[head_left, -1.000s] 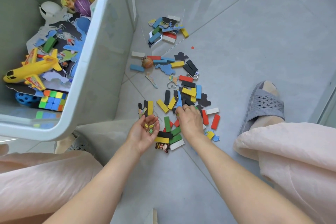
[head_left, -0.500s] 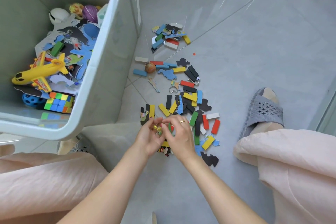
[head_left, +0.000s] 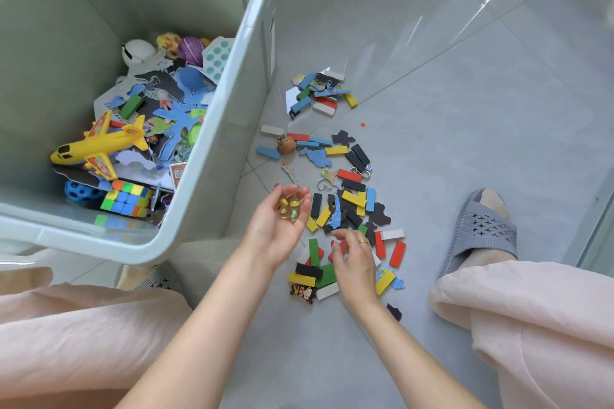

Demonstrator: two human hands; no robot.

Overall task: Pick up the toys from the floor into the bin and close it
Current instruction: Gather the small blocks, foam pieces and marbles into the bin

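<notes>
Bin [head_left: 212, 176] at ten o'clock of left hand [head_left: 277, 229]. Left hand palm up, cupping marbles [head_left: 288, 207]. Right hand [head_left: 354, 259] loosely curled over blocks [head_left: 349, 206], grip unclear.

Bin [head_left: 212, 156]: pale green plastic, open, no lid on it, standing on the floor [head_left: 465, 143] at the left. Contents include a yellow toy aeroplane [head_left: 99, 146], a multicoloured puzzle cube [head_left: 128, 199], a blue perforated ball [head_left: 79, 191], a purple ball [head_left: 191, 50] and flat blue and black cut-out pieces.

Toys on the floor: coloured rectangular blocks [head_left: 352, 199] in red, yellow, blue, green, black and white, mixed with flat puzzle pieces, scattered in a band just right of the bin. A smaller separate cluster [head_left: 320, 96] lies farther up. A small brown round figure [head_left: 286, 144] rests near the bin wall.
</notes>
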